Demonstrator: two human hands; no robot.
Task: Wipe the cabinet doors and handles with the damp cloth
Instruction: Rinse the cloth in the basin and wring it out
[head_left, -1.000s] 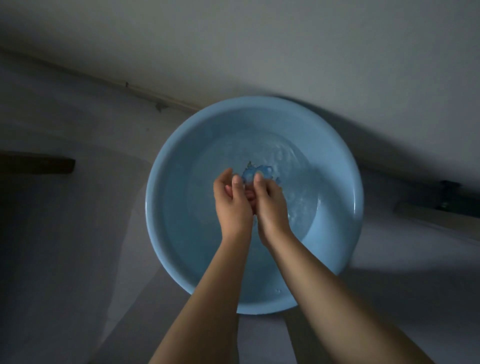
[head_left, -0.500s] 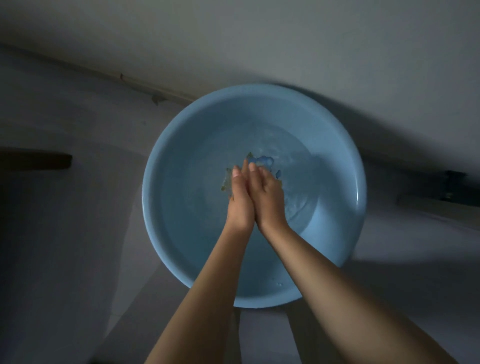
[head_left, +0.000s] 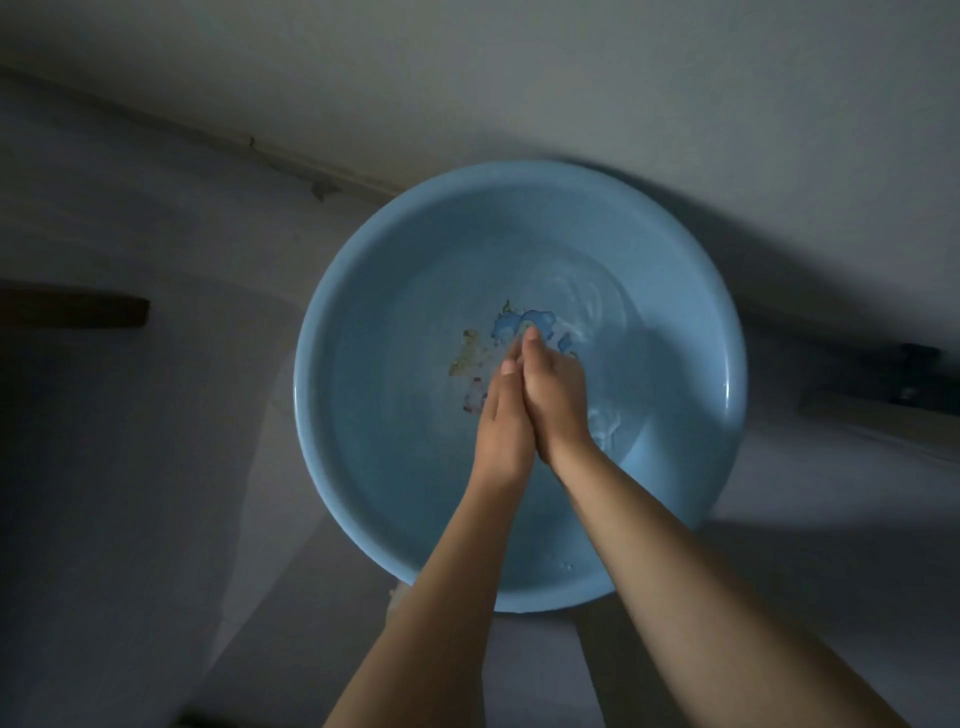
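A person's left hand and right hand meet palm to palm, fingers straight and pointing away, over a round pale-blue plastic basin holding shallow rippled water in a dim room. The basin stands on a grey floor close to a pale wall.

The risks from here look plain enough. Water on the hands could drip onto the floor when they lift, leaving a slick patch by the basin. A hard knock on the rim could slop water over the edge. The low light may also make it hard to judge how wet anything is before it reaches the cabinet doors.

Neither hand shows a grip on anything: both are released, flat and pressed together, with nothing visibly caught between the palms. Whether something thin lies between them cannot be told.

The damp cloth is not clearly in view. Blue and tan patches show on the basin bottom just beyond the fingertips; whether these are markings or a submerged item cannot be told. No cabinet doors or handles appear, so wiping looks not yet begun.
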